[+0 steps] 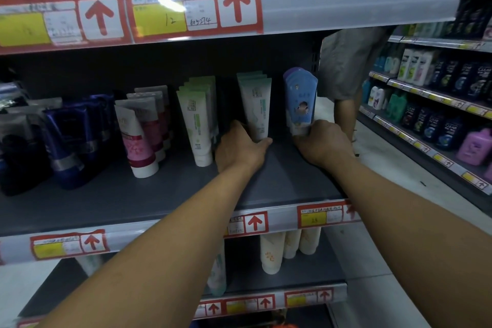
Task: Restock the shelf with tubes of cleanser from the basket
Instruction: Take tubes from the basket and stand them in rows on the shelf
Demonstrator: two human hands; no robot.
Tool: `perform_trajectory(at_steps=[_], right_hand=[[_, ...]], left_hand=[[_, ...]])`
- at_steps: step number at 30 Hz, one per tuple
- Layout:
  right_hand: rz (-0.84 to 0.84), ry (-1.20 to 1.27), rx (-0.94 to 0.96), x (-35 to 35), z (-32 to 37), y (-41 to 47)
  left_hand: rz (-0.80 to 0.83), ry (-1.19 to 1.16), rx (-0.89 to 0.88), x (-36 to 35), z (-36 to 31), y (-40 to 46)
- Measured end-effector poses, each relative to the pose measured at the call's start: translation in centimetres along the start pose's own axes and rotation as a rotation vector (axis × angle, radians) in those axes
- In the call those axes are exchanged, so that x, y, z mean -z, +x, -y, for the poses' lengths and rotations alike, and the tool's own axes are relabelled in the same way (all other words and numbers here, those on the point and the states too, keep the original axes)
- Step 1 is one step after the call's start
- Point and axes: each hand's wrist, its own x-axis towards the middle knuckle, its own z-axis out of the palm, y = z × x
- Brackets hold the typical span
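On the dark grey shelf several rows of tubes stand cap-down, each row going back toward the rear wall. From the left there are dark blue tubes, then white and pink tubes — three of them can be counted — then a row of white tubes with green print, about four, the rear ones mostly hidden. Right of a gap stands the row of pale green cleanser tubes, three flat top edges visible, long axis upright and leaning slightly to the right. The left hand is curled around the cap end of the front one, thumb on its right side. Near the right end of the shelf is the row of blue tubes, about three, also upright; the right hand grips the white bottom of the front one, fingers wrapped around it. Behind the shelf end a person in grey shorts stands in the aisle. Across the aisle, shelves hold many bottles. Red price labels with arrows run along the shelf edges.
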Motion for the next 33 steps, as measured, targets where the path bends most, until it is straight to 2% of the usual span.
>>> perform_trajectory(at_steps=[12, 23, 33], right_hand=[[0.052, -0.016, 0.004, -0.1, -0.3, 0.6], [0.091, -0.154, 0.091, 1.4, 0.3, -2.3], [0.263, -0.276, 0.164, 3.5, 1.3, -8.0]], left_hand=[[0.052, 0.046, 0.013, -0.1, 0.1, 0.1], [0.148, 0.113, 0.017, 0.9, 0.2, -0.7], [0.269, 0.045, -0.156, 5.3, 1.3, -6.3]])
